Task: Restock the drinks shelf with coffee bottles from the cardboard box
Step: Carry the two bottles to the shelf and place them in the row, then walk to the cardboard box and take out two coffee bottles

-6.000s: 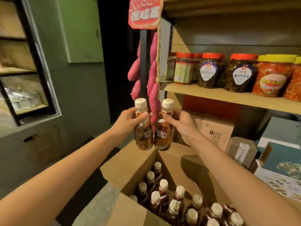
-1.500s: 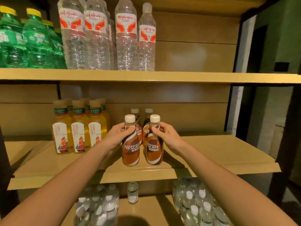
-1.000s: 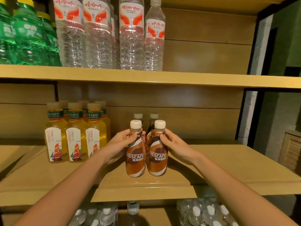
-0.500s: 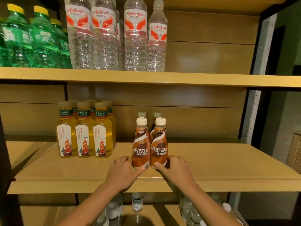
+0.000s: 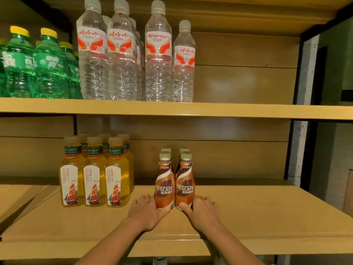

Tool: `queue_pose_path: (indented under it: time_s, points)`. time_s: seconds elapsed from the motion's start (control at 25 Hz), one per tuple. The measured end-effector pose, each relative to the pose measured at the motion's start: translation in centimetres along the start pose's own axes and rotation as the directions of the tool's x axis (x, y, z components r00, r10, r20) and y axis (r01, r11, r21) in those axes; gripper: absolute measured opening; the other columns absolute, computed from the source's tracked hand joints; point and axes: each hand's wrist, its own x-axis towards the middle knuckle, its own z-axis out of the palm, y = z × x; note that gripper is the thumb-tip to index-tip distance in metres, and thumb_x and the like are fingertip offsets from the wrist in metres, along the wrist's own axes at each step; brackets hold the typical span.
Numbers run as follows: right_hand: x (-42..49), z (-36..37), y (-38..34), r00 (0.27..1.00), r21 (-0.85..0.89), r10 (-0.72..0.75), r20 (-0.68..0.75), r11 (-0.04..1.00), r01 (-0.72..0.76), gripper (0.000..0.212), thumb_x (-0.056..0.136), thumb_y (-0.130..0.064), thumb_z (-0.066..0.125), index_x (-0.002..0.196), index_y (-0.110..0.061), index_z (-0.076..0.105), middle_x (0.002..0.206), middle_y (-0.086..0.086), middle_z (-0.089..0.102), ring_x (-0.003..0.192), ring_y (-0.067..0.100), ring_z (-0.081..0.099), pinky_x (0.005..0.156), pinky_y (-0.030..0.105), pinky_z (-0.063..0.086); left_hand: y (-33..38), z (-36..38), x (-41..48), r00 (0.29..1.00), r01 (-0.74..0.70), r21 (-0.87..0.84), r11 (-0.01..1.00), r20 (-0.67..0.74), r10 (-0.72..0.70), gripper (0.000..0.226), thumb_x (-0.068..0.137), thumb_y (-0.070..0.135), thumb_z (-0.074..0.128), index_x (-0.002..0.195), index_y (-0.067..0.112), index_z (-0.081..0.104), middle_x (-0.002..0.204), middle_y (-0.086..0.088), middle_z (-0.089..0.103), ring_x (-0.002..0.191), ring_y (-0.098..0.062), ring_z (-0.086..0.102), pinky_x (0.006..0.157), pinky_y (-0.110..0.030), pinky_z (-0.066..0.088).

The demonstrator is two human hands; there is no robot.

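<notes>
— Status?
— Held up a second ago, the left Nescafé bottle (image 5: 164, 186) and right Nescafé bottle (image 5: 185, 186) now stand on the middle shelf (image 5: 248, 217), in front of the rear pair (image 5: 165, 150). This pair looks stocked. The fingers of the left hand (image 5: 144, 211) and right hand (image 5: 203, 210) curl round the bases.
— Room?
— Bare shelf to the right, oolong tea bottles (image 5: 94, 178) to the left, front edge near.

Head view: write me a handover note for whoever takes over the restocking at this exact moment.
Left hand holds the base of the left front coffee bottle; right hand holds the base of the right front coffee bottle.
Both stand upright, side by side on the middle shelf, in front of two rear coffee bottles.
Done: four bottles shelved. Left: let go, fetch more; the cardboard box is out of view.
</notes>
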Motion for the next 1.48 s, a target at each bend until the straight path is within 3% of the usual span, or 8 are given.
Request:
queue_pose_path:
  time_s: [0.24, 0.4, 0.6, 0.68, 0.96, 1.24, 1.4, 1.48]
  points:
    - [0.9, -0.2, -0.5, 0.994, -0.013, 0.058, 0.088, 0.998, -0.057, 0.058, 0.091, -0.060, 0.035, 0.126, -0.015, 0.048, 0.132, 0.006, 0.054, 0.125, 0.023, 0.045, 0.105, 0.040, 0.032, 0.4, -0.1, 1.0, 0.996, 0.054, -0.039, 0.998, 0.069, -0.052, 0.081, 0.087, 0.071, 0.020, 0.151, 0.023, 0.011, 0.159, -0.004, 0.014, 0.147, -0.025, 0.010, 0.119, -0.045, 0.009]
    - [0.1, -1.5, -1.2, 0.982, -0.050, 0.108, 0.152, 0.994, -0.101, 0.079, 0.087, -0.068, 0.031, 0.144, -0.014, 0.028, 0.149, 0.009, 0.036, 0.138, 0.026, 0.032, 0.114, 0.045, 0.022, 0.8, -1.3, -0.2, 0.991, 0.113, -0.097, 0.989, 0.086, -0.105, 0.086, 0.085, 0.073, 0.024, 0.151, 0.020, 0.008, 0.159, -0.005, 0.011, 0.147, -0.026, 0.008, 0.119, -0.043, 0.008]
    - [-6.1, -5.4, 1.0, 0.997, -0.119, 0.021, 0.080, 0.993, -0.011, 0.079, 0.090, -0.065, 0.029, 0.148, -0.013, 0.020, 0.155, 0.010, 0.025, 0.142, 0.027, 0.024, 0.116, 0.046, 0.017, 2.6, -3.2, -7.3, 0.967, -0.162, -0.081, 0.983, -0.213, 0.142, 0.077, 0.088, 0.066, 0.033, 0.148, 0.021, 0.018, 0.155, -0.001, 0.025, 0.142, -0.020, 0.025, 0.116, -0.036, 0.021]
    - [-8.7, -7.5, 2.7, 0.997, -0.158, 0.037, 0.064, 0.987, -0.027, 0.074, 0.092, -0.061, 0.032, 0.147, -0.012, 0.024, 0.154, 0.011, 0.028, 0.141, 0.029, 0.027, 0.115, 0.046, 0.019, 5.2, -3.9, -10.0, 0.913, -0.331, -0.089, 0.939, -0.281, 0.295, 0.073, 0.089, 0.063, 0.036, 0.147, 0.022, 0.022, 0.152, 0.000, 0.030, 0.138, -0.018, 0.031, 0.112, -0.034, 0.026]
    - [-20.5, -16.1, 14.7, 0.955, -0.243, 0.295, -0.037, 0.924, -0.295, 0.067, 0.094, -0.053, 0.038, 0.144, -0.010, 0.029, 0.149, 0.013, 0.036, 0.136, 0.032, 0.034, 0.113, 0.049, 0.025, 20.6, -2.3, -14.5, 0.707, -0.706, -0.143, 0.693, -0.097, 0.701, 0.077, 0.089, 0.054, 0.048, 0.148, 0.013, 0.021, 0.152, -0.009, 0.031, 0.137, -0.025, 0.033, 0.112, -0.037, 0.030]
    - [-41.0, -24.2, 31.0, 0.719, -0.235, 0.675, -0.162, 0.682, -0.693, 0.068, 0.093, -0.052, 0.044, 0.147, -0.016, 0.023, 0.153, 0.011, 0.031, 0.140, 0.032, 0.029, 0.115, 0.049, 0.018, 43.2, 1.8, -25.7, 0.434, -0.870, -0.255, 0.422, 0.011, 0.901, 0.077, 0.090, 0.050, 0.051, 0.149, 0.013, 0.019, 0.155, -0.008, 0.025, 0.141, -0.024, 0.028, 0.112, -0.037, 0.029]
    - [-51.4, -30.0, 40.8, 0.594, -0.249, 0.777, -0.207, 0.545, -0.800, 0.069, 0.092, -0.051, 0.046, 0.148, -0.016, 0.023, 0.153, 0.010, 0.031, 0.140, 0.031, 0.029, 0.115, 0.048, 0.017, 57.6, 4.2, -34.4, 0.221, -0.923, -0.325, 0.205, -0.013, 0.975, 0.062, 0.088, 0.045, 0.057, 0.140, 0.019, 0.036, 0.143, -0.007, 0.044, 0.129, -0.024, 0.044, 0.104, -0.037, 0.039]
    - [-55.6, -32.9, 46.0, 0.547, -0.261, 0.807, -0.223, 0.491, -0.831, 0.068, 0.092, -0.053, 0.045, 0.146, -0.015, 0.027, 0.151, 0.010, 0.034, 0.138, 0.031, 0.032, 0.114, 0.050, 0.020, 64.6, 5.3, -38.2, 0.160, -0.911, -0.386, 0.146, -0.006, 0.987, 0.053, 0.088, 0.037, 0.059, 0.136, 0.019, 0.043, 0.138, -0.005, 0.048, 0.125, -0.024, 0.048, 0.101, -0.037, 0.041]
